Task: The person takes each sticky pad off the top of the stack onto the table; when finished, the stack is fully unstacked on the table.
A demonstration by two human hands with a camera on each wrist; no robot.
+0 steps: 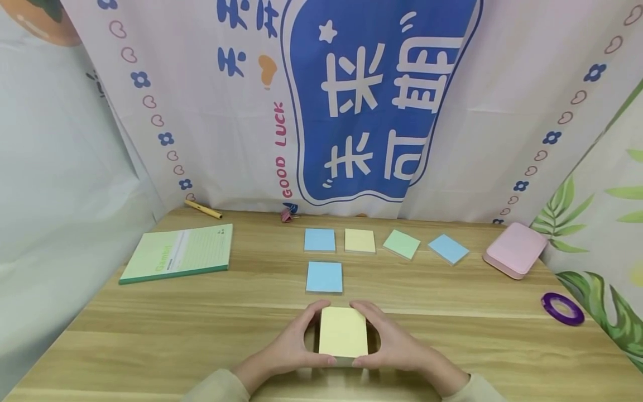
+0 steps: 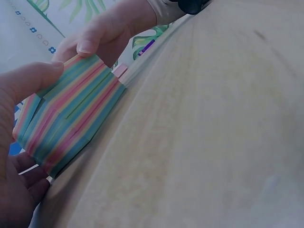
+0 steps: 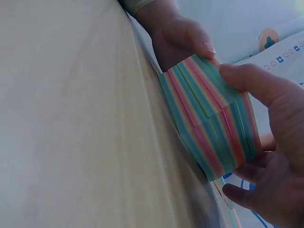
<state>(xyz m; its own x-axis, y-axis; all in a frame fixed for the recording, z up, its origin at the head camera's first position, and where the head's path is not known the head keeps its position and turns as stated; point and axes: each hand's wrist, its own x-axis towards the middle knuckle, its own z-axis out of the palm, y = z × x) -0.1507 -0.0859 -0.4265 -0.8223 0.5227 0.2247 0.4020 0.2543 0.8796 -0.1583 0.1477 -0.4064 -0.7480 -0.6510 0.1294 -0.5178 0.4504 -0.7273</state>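
A thick block of stacked sticky notes (image 1: 344,333) with a pale yellow top is at the front middle of the table. My left hand (image 1: 293,343) grips it from the left and my right hand (image 1: 399,343) from the right. Both thumbs lie along its near side, with fingers at the far corners. From the wrist views, the sides of the block (image 2: 76,114) show pink, yellow, green and blue stripes, with slightly uneven layers. Just beyond it lies a blue sticky note pad (image 1: 324,277).
Farther back are a blue pad (image 1: 319,240), a yellow pad (image 1: 359,241), a tilted green pad (image 1: 402,244) and another blue pad (image 1: 449,249). A green notebook (image 1: 178,252) and yellow pen (image 1: 203,209) lie left; a pink case (image 1: 516,249) and purple tape roll (image 1: 562,309) sit right.
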